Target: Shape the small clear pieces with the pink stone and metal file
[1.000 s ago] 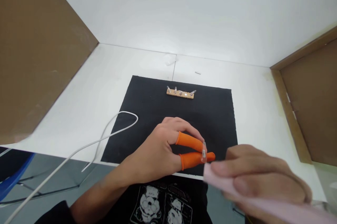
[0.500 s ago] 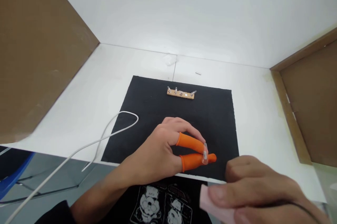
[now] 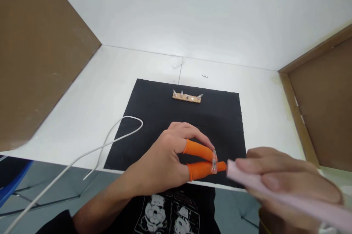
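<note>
My left hand [image 3: 172,157] is over the front of a black mat [image 3: 220,116], with orange finger cots on the thumb and index finger. Its fingertips pinch a small clear nail tip [image 3: 214,163]. My right hand [image 3: 291,179] grips a long pink nail file [image 3: 264,186], blurred by motion. The file's end is close to the left thumb tip; whether it touches cannot be made out. Farther back on the mat lies a narrow wooden strip [image 3: 187,97] with several clear nail tips standing on it at different angles.
A white cable [image 3: 82,156] loops over the mat's left edge. Behind the mat lie a small metal pin [image 3: 205,76] and a clear piece [image 3: 175,61]. Brown panels stand left [image 3: 41,61] and right [image 3: 324,102], with a white wall [image 3: 192,14] at the back.
My right hand has brought the pink nail file up toward the nail tip, and more of the file's length shows. The left hand keeps its pinch. The view has shifted slightly.
</note>
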A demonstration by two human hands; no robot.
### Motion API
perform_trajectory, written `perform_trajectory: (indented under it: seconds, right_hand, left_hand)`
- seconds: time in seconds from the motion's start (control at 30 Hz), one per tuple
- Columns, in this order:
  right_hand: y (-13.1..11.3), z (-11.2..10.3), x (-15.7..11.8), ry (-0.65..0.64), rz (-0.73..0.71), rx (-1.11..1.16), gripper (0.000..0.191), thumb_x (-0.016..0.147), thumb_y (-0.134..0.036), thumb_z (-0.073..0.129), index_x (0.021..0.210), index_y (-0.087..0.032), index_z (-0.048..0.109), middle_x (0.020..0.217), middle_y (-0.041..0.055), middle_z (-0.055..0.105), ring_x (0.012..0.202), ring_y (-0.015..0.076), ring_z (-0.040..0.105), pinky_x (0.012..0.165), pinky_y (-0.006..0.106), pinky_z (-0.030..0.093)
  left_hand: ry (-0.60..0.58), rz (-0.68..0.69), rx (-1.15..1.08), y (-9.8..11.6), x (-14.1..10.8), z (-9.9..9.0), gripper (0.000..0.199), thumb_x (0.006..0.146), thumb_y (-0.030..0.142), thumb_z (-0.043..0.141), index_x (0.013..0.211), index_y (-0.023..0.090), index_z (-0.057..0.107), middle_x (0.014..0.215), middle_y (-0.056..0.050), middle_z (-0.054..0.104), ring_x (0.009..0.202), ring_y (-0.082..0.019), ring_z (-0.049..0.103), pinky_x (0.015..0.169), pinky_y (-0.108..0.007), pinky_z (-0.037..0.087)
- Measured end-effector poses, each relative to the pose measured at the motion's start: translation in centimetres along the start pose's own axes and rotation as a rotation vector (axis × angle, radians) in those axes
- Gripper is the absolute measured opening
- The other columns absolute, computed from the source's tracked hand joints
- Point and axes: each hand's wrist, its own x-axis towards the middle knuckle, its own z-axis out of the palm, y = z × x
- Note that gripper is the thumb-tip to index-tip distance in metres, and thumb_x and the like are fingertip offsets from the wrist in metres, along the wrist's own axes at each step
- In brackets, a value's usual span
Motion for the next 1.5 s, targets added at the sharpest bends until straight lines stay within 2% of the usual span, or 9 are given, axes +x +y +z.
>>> perform_trajectory:
  seconds: [0.1, 0.23, 0.43, 0.63, 0.73, 0.87, 1.13, 1.3, 1.5]
  right_hand:
    - [0.9, -0.8, 1.4, 0.003, -0.107, 0.032, 0.016, 0.091, -0.018, 0.087, 0.105, -0.025, 0.082, 0.106, 0.0021, 0.089, 0.057, 0.0173, 0.078, 0.051, 0.032, 0.062]
    - [0.8, -0.8, 1.7, -0.3, -0.176, 0.138, 0.019, 0.098, -0.018, 0.079, 0.115, -0.026, 0.082, 0.106, 0.0034, 0.089, 0.052, 0.0152, 0.075, 0.048, 0.029, 0.06]
    - [0.9, -0.9, 0.9, -0.005, -0.078, 0.011, 0.023, 0.092, -0.017, 0.085, 0.111, -0.029, 0.081, 0.109, 0.0008, 0.089, 0.066, 0.0209, 0.082, 0.056, 0.035, 0.064]
    - [-1.5, 1.1, -0.6, 0.008, 0.089, 0.016, 0.014, 0.108, -0.028, 0.068, 0.107, -0.032, 0.081, 0.094, 0.001, 0.089, 0.063, 0.0215, 0.076, 0.059, 0.039, 0.061]
    - [-0.3, 0.0, 0.3, -0.266, -0.158, 0.126, 0.026, 0.099, -0.025, 0.079, 0.124, -0.031, 0.081, 0.102, 0.0012, 0.09, 0.057, 0.0181, 0.077, 0.05, 0.032, 0.061]
    - [1.3, -1.5, 1.8, -0.007, -0.082, -0.019, 0.037, 0.086, -0.009, 0.086, 0.115, -0.03, 0.081, 0.109, -0.0012, 0.089, 0.067, 0.0204, 0.083, 0.054, 0.032, 0.066]
    - [-0.7, 0.7, -0.9, -0.043, -0.023, 0.062, 0.019, 0.111, -0.036, 0.064, 0.112, -0.028, 0.08, 0.106, 0.0027, 0.09, 0.063, 0.0194, 0.077, 0.056, 0.038, 0.061]
    - [1.4, -1.4, 1.0, 0.051, -0.095, 0.033, 0.033, 0.084, -0.007, 0.088, 0.111, -0.027, 0.081, 0.115, -0.0026, 0.088, 0.075, 0.0195, 0.084, 0.061, 0.033, 0.066]
    - [-0.3, 0.6, 0.2, -0.097, -0.083, 0.023, 0.003, 0.104, -0.026, 0.076, 0.103, -0.025, 0.078, 0.106, 0.0016, 0.09, 0.059, 0.0149, 0.076, 0.054, 0.032, 0.06]
  left_hand:
    - [0.001, 0.013, -0.002, -0.1, 0.0, 0.1, 0.006, 0.091, 0.021, 0.092, 0.088, 0.024, 0.087, 0.104, -0.002, 0.086, 0.103, -0.021, 0.076, 0.096, -0.035, 0.056]
    - [-0.002, -0.004, 0.0, -0.2, 0.0, 0.1, 0.008, 0.09, 0.019, 0.093, 0.087, 0.023, 0.086, 0.106, -0.003, 0.086, 0.102, -0.021, 0.076, 0.096, -0.036, 0.056]
    - [-0.006, 0.013, -0.005, 0.0, 0.0, 0.2, 0.007, 0.089, 0.019, 0.093, 0.088, 0.022, 0.087, 0.105, -0.002, 0.086, 0.102, -0.02, 0.077, 0.096, -0.035, 0.055]
    - [-0.005, 0.0, -0.004, -0.1, -0.1, 0.1, 0.009, 0.089, 0.018, 0.093, 0.087, 0.022, 0.086, 0.105, -0.001, 0.086, 0.103, -0.02, 0.076, 0.097, -0.034, 0.054]
    - [-0.003, -0.001, -0.004, -0.1, -0.1, 0.1, 0.008, 0.089, 0.019, 0.093, 0.086, 0.024, 0.087, 0.104, -0.002, 0.086, 0.104, -0.021, 0.075, 0.096, -0.035, 0.055]
    - [-0.003, 0.003, 0.011, -0.2, 0.0, 0.3, 0.006, 0.091, 0.022, 0.092, 0.089, 0.024, 0.087, 0.103, -0.003, 0.086, 0.103, -0.022, 0.075, 0.095, -0.035, 0.056]
    - [0.009, 0.0, -0.004, -0.4, -0.1, 0.2, 0.009, 0.089, 0.018, 0.094, 0.088, 0.023, 0.086, 0.105, 0.0, 0.086, 0.106, -0.019, 0.073, 0.097, -0.032, 0.054]
    - [-0.019, -0.018, -0.006, -0.1, -0.3, 0.3, 0.009, 0.09, 0.019, 0.093, 0.089, 0.024, 0.087, 0.106, 0.001, 0.085, 0.106, -0.019, 0.073, 0.097, -0.031, 0.054]
    - [0.016, 0.004, 0.011, -0.2, -0.1, 0.2, 0.008, 0.09, 0.021, 0.094, 0.088, 0.022, 0.086, 0.109, -0.001, 0.086, 0.106, -0.02, 0.074, 0.096, -0.033, 0.054]
